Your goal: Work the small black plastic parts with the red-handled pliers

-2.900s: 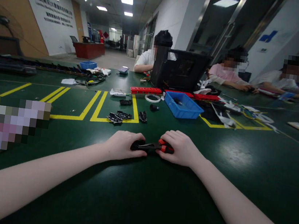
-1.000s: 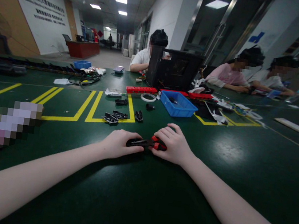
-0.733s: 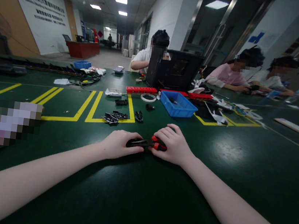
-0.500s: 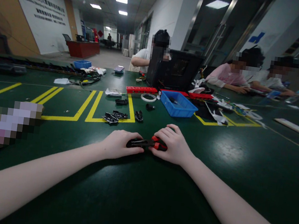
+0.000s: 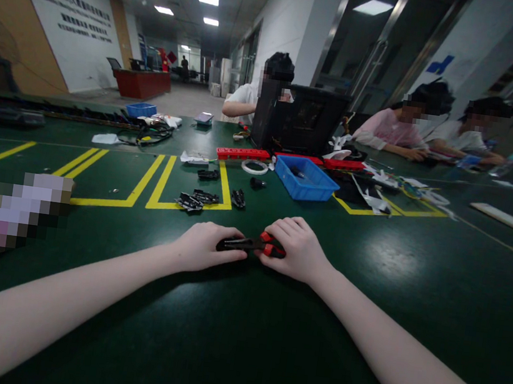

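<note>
My right hand is closed round the red-and-black handles of a pair of pliers, whose jaws point left. My left hand pinches a small black part between thumb and fingers, right at the pliers' jaws. How far the jaws overlap the part is hard to make out. Both hands rest low over the green table. Beyond them lie several similar black pieces inside and beside a yellow-taped outline, with a short black cylinder to their right.
A blue bin with a dark item in it stands past my right hand. Behind it are red strips, a tape roll and a large black case. A blurred-out flat object lies at left. Several people sit across the table.
Almost nothing differs. My right hand and the pliers' handles have shifted very slightly; the left hand keeps its place with the black part.
</note>
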`<action>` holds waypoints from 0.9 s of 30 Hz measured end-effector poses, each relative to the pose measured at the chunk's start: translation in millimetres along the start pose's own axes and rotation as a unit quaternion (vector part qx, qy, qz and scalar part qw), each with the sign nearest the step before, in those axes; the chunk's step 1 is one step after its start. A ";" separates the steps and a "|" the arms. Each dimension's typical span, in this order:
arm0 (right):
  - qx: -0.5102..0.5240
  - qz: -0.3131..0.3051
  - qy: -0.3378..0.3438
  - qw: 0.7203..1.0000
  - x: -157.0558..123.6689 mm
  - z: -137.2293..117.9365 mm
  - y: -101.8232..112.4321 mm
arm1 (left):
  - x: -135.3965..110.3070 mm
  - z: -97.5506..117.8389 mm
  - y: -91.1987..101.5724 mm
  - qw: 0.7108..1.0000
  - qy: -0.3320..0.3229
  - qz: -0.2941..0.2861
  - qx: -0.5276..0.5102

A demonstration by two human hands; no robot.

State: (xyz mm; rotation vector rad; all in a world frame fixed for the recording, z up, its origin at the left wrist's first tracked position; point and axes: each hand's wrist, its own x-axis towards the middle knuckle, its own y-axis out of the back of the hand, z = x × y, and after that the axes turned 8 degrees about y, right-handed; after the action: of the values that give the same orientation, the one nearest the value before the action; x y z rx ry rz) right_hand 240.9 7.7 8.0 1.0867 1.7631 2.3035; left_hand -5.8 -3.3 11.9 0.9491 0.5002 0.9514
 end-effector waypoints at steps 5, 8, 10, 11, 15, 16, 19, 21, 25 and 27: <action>0.007 -0.017 0.003 1.000 -0.3 0.7 -0.1 | -0.7 -0.5 -0.6 1.000 -0.014 0.001 0.011; 0.010 -0.022 0.007 1.000 -0.1 0.8 -0.5 | -0.5 -1.1 -0.8 1.000 -0.018 0.001 0.016; 0.013 -0.024 0.011 1.000 0.1 0.7 -0.6 | -0.4 -1.0 -0.6 1.000 -0.018 -0.002 0.019; 0.014 -0.025 0.013 1.000 0.3 0.7 -0.6 | -0.4 -0.8 -0.5 1.000 -0.019 -0.002 0.021; 0.019 -0.026 0.019 0.999 0.6 0.3 -0.3 | -1.2 0.3 -0.1 0.999 -0.030 -0.002 0.024; 0.019 -0.025 0.020 0.999 0.7 0.1 -0.3 | -1.4 0.6 0.0 0.999 -0.031 -0.002 0.024; 0.018 -0.022 0.021 0.999 0.5 -0.3 -0.7 | -1.9 1.6 0.4 0.999 -0.026 -0.003 0.020; 0.015 -0.019 0.022 0.999 0.2 -0.7 -0.9 | -1.8 2.1 0.6 1.000 -0.024 -0.001 0.016; 0.006 -0.015 0.024 1.000 -0.3 -1.4 -0.6 | -1.0 1.8 0.4 1.000 -0.021 0.001 0.013; 0.001 -0.012 0.025 1.000 -0.5 -1.4 -0.6 | -0.6 1.3 0.2 1.000 -0.021 0.001 0.014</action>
State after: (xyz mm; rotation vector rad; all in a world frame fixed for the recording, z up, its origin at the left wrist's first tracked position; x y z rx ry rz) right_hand 240.2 6.6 7.1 1.0093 1.7867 2.3356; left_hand -5.2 -4.4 12.8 0.9931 0.4795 0.9258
